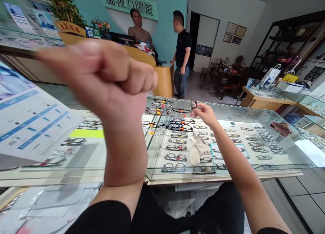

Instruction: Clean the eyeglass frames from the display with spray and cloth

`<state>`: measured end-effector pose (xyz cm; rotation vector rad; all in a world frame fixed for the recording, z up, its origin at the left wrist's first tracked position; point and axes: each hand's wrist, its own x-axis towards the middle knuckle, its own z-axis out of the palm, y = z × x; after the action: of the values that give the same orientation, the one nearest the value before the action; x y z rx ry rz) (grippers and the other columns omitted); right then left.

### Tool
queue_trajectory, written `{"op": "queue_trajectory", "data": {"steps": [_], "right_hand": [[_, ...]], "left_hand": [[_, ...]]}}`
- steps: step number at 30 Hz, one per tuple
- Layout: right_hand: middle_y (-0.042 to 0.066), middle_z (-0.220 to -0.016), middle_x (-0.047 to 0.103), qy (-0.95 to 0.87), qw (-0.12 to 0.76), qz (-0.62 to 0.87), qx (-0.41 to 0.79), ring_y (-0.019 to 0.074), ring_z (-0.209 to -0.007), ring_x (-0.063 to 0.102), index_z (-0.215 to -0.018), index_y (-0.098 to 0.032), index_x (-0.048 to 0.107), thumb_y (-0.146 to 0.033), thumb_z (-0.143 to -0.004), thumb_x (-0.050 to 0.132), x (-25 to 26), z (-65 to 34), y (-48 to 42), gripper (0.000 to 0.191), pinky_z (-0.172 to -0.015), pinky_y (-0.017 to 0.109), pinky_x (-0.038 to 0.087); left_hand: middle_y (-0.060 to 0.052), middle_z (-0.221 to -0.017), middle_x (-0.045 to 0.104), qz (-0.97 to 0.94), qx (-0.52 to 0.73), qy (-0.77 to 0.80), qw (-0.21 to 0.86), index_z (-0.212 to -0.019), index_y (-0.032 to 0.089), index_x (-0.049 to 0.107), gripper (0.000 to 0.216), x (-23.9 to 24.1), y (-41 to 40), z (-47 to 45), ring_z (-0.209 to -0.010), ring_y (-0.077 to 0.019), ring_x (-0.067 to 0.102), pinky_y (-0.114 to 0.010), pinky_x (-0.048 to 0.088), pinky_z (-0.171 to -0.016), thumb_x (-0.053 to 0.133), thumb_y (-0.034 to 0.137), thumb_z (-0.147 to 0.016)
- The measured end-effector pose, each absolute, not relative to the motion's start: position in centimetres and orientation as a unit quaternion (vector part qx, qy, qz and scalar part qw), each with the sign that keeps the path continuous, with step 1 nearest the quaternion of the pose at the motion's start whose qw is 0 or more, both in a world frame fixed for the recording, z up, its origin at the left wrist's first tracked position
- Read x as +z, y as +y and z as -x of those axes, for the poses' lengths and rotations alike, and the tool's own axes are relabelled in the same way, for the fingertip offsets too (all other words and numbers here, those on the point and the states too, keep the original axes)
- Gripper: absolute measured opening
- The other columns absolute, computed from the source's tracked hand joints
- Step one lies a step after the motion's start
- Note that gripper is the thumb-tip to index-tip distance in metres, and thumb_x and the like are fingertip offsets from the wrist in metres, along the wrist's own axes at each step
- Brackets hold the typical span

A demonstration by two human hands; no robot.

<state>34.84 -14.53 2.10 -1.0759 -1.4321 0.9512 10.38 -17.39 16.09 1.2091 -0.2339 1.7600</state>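
Close to the camera, my left hand (109, 71) is raised with its fingers curled in. It is partly blurred, and whatever may be in its grip is hidden. Farther off, my right hand (206, 113) grips a pair of eyeglasses (193, 105) between thumb and fingers, above the far part of the glass display counter (157, 171). Just left of that hand, several dark-framed glasses (180, 121) with coloured tags lie on the counter. A beige cloth (198, 148) is nearer me, and rows of glasses (265, 139) extend to the right.
A printed card (27, 115) with blue bands stands at the left. Near the counter's right end is a brown cloth (280, 128). Beyond it, one person (182, 46) stands by a curved yellow desk (165, 80), another person (141, 30) behind it. White bags (270, 76) sit on another showcase.
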Motion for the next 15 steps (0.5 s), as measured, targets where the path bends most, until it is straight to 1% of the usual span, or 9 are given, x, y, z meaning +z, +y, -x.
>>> {"op": "queue_trajectory", "data": {"steps": [1,2,3,4,5,7,9,12,15], "right_hand": [[-0.001,-0.068,0.075,-0.588,0.537,0.45,0.404,0.0134,-0.063,0.068,-0.089,-0.021,0.059,-0.04,-0.072,0.076,1.6,-35.4,-14.5,0.03,-0.062,0.024,0.052],[0.0,-0.069,0.075,-0.576,0.544,0.454,0.407,0.0133,-0.063,0.069,-0.089,-0.022,0.058,-0.041,-0.071,0.077,1.0,-35.9,-14.3,0.032,-0.058,0.022,0.048],[0.0,-0.07,0.075,-0.562,0.553,0.46,0.408,0.0135,-0.063,0.069,-0.089,-0.022,0.057,-0.042,-0.069,0.077,0.5,-36.2,-14.1,0.035,-0.056,0.021,0.045],[0.0,-0.07,0.075,-0.55,0.561,0.465,0.408,0.014,-0.064,0.069,-0.088,-0.022,0.056,-0.043,-0.068,0.077,0.0,-36.5,-13.9,0.036,-0.055,0.021,0.043],[0.0,-0.07,0.074,-0.538,0.569,0.472,0.405,0.0148,-0.066,0.07,-0.088,-0.023,0.054,-0.044,-0.067,0.078,-0.5,-36.6,-13.6,0.038,-0.055,0.021,0.041],[0.0,-0.07,0.073,-0.531,0.572,0.484,0.395,0.0166,-0.07,0.07,-0.09,-0.024,0.054,-0.043,-0.069,0.075,-1.4,-36.8,-13.3,0.035,-0.058,0.023,0.042],[0.001,-0.075,0.074,-0.545,0.57,0.489,0.374,0.0177,-0.076,0.07,-0.093,-0.024,0.056,-0.04,-0.075,0.068,-2.0,-36.9,-13.2,0.027,-0.063,0.026,0.045],[0.002,-0.085,0.075,-0.58,0.57,0.489,0.317,0.0178,-0.082,0.069,-0.093,-0.024,0.06,-0.031,-0.082,0.056,-2.6,-36.9,-13.5,0.014,-0.076,0.031,0.05],[0.003,-0.092,0.074,-0.601,0.563,0.5,0.268,0.0182,-0.085,0.07,-0.09,-0.023,0.064,-0.025,-0.084,0.049,-2.9,-36.6,-13.8,0.017,-0.083,0.034,0.052]], "left_hand": [[0.005,-0.051,-0.001,-0.531,0.726,-0.103,0.426,-0.051,0.024,0.011,0.066,16.0,-17.1,-11.8,-0.039,-0.0063,0.001,-0.03,0.01,-0.04,0.007,0.055,-0.109],[0.005,-0.05,0.001,-0.566,0.713,-0.067,0.409,-0.05,0.024,0.012,0.069,15.5,-16.7,-13.0,-0.038,-0.0056,0.002,-0.031,0.008,-0.041,0.027,0.061,-0.107],[0.005,-0.05,0.004,-0.585,0.69,-0.006,0.426,-0.049,0.024,0.016,0.072,14.6,-16.2,-13.9,-0.039,-0.0063,0.007,-0.032,0.007,-0.043,0.045,0.066,-0.099],[0.005,-0.051,0.008,-0.603,0.66,0.053,0.445,-0.049,0.024,0.02,0.071,13.3,-15.5,-14.5,-0.041,-0.0073,0.011,-0.032,0.008,-0.045,0.056,0.068,-0.091],[0.005,-0.05,0.01,-0.622,0.628,0.099,0.457,-0.049,0.024,0.021,0.069,11.7,-14.8,-14.9,-0.042,-0.0081,0.014,-0.032,0.009,-0.045,0.059,0.067,-0.088],[0.004,-0.048,0.013,-0.67,0.547,0.168,0.472,-0.049,0.024,0.023,0.064,8.0,-13.3,-15.2,-0.043,-0.0086,0.017,-0.031,0.012,-0.047,0.059,0.061,-0.086],[0.004,-0.046,0.018,-0.706,0.485,0.222,0.466,-0.047,0.024,0.023,0.063,4.5,-11.9,-15.2,-0.044,-0.0083,0.02,-0.03,0.014,-0.047,0.058,0.06,-0.084],[0.003,-0.045,0.024,-0.709,0.486,0.265,0.438,-0.047,0.023,0.026,0.067,0.9,-10.7,-15.4,-0.045,-0.0082,0.023,-0.03,0.018,-0.048,0.056,0.069,-0.085],[0.003,-0.052,0.036,-0.71,0.481,0.265,0.44,-0.057,0.021,0.044,0.06,-0.7,-10.6,-15.8,-0.048,-0.0091,0.03,-0.027,0.023,-0.049,0.059,0.071,-0.086]]}}
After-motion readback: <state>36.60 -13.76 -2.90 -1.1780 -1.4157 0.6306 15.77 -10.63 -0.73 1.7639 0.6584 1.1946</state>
